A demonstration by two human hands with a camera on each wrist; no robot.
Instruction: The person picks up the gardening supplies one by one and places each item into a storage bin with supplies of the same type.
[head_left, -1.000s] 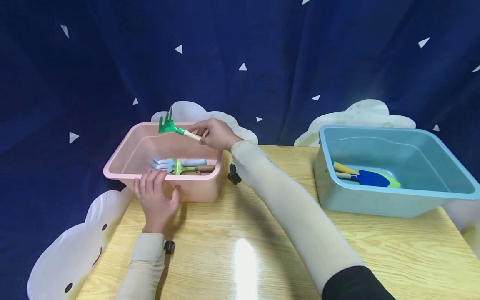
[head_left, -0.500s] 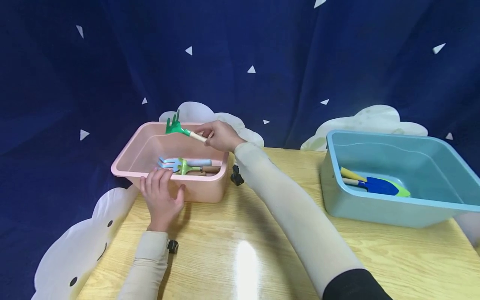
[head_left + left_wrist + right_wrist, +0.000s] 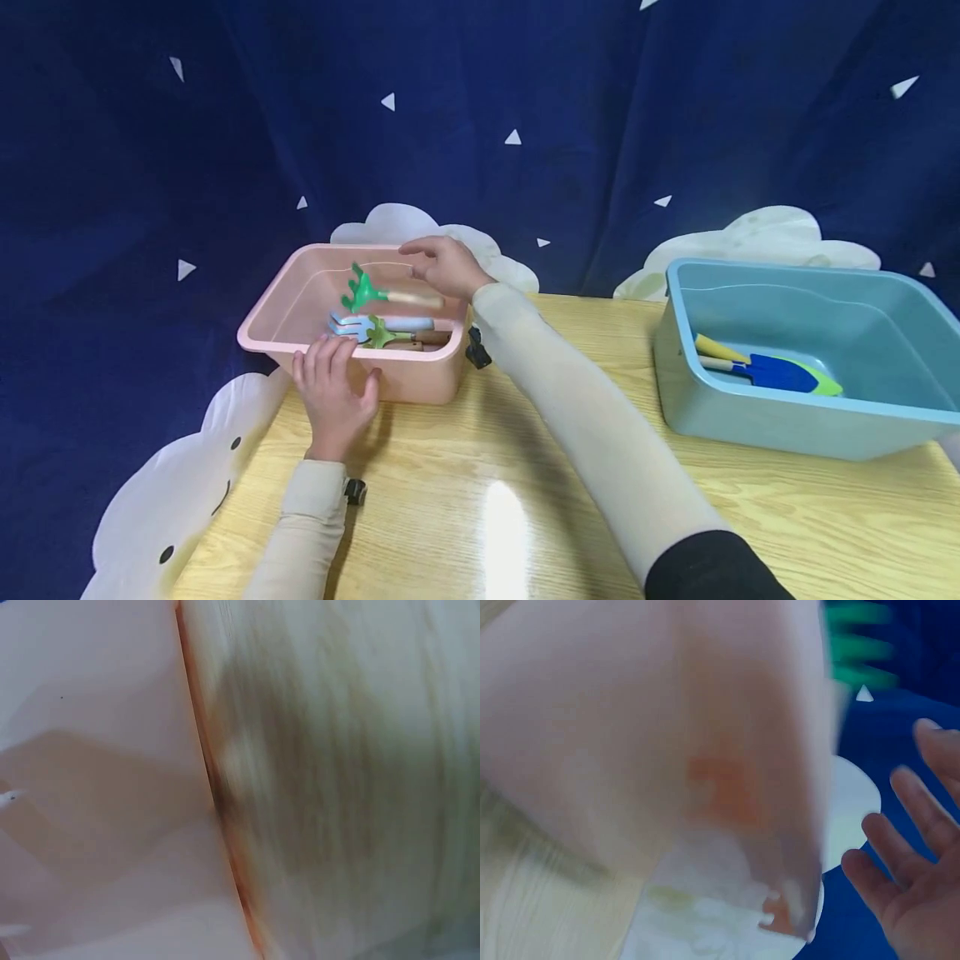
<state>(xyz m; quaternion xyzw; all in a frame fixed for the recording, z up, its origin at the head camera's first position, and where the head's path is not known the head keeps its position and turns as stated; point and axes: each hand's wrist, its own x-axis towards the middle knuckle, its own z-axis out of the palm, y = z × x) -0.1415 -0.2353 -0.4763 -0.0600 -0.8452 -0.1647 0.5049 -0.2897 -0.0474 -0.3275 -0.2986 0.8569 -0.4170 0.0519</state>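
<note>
A small green hand rake [image 3: 365, 290] with a pale wooden handle is in the pink plastic bin [image 3: 401, 381], blurred and apart from my right hand. My right hand [image 3: 447, 267] is over the bin's back right corner, fingers spread and holding nothing. In the right wrist view, its fingers stand separate, with blurred green tines [image 3: 861, 645] beyond the bin wall. My left hand [image 3: 335, 404] grips the bin's front rim, fingers over the edge and thumb against the outside. Below the rake lie a light blue hand fork [image 3: 351, 327] and a lime-green tool [image 3: 381, 334] with a brown handle.
On the right of the wooden table [image 3: 442, 517] stands a blue-green bin [image 3: 787, 429]. It holds a blue trowel [image 3: 780, 372], with a yellow and lime-green tool [image 3: 828, 385] partly under it. A dark blue curtain [image 3: 465, 100] hangs behind.
My right hand has let go of the green rake, which has dropped from above the rim into the pink bin. My left hand stays on the rim. The head view has shifted slightly.
</note>
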